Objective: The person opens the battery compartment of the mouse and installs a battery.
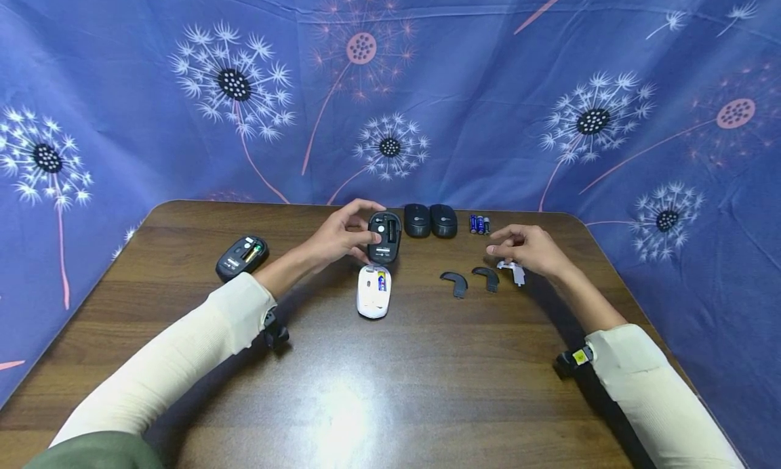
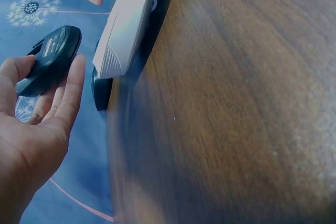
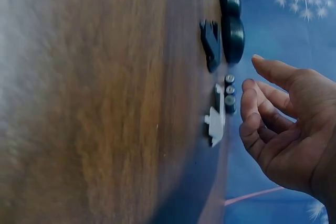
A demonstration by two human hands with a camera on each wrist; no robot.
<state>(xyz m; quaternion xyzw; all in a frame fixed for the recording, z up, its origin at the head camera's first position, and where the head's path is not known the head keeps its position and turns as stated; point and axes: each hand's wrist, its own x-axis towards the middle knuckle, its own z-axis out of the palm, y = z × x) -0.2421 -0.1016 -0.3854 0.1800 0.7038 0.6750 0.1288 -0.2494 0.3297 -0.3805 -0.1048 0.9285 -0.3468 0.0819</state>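
My left hand (image 1: 342, 235) grips a black computer mouse (image 1: 384, 237) by its edges, its underside turned up and its battery slot bare. Right below it lies a white mouse (image 1: 373, 293), belly up, with a battery in its slot. My right hand (image 1: 526, 249) hovers with loosely bent fingers, nothing between them, beside three small batteries (image 1: 480, 225). Under that hand lies a white battery cover (image 1: 512, 272). Two black battery covers (image 1: 455, 284) rest to its left. In the left wrist view the held mouse (image 2: 52, 53) sits between thumb and fingers.
Two black mice (image 1: 430, 221) stand upright side by side at the table's back edge. Another black mouse (image 1: 243, 257) lies belly up at the left, near my left forearm, with a battery inside. A blue flowered cloth (image 1: 390, 83) hangs behind the wooden table (image 1: 464, 374).
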